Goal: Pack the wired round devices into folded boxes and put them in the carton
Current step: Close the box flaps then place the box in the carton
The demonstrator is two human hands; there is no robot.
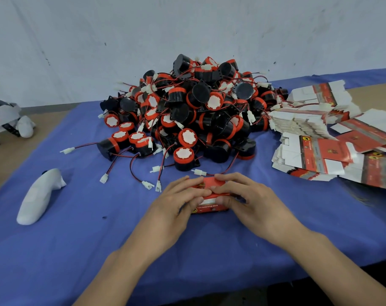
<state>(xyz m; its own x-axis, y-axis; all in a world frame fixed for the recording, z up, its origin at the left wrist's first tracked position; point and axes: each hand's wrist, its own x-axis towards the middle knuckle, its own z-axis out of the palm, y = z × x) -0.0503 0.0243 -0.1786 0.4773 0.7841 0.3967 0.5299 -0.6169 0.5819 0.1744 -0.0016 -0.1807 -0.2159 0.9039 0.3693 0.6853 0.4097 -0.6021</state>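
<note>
A small red folded box [210, 196] sits on the blue cloth [99, 228] in front of me. My left hand [178, 202] grips its left side, fingers curled over the top. My right hand [242, 195] grips its right side, with fingertips on the top flap. Whatever is inside the box is hidden. Behind the box rises a big pile of black and red round devices [194, 111] with red-black wires and white plugs. Flat unfolded red and white boxes [320, 151] lie stacked at the right. No carton is in view.
A white handheld object [38, 197] lies on the cloth at the left. Loose wires with white plugs [148, 184] trail just left of the box. A grey and white item [4, 120] rests at the far left edge. A pale wall stands behind.
</note>
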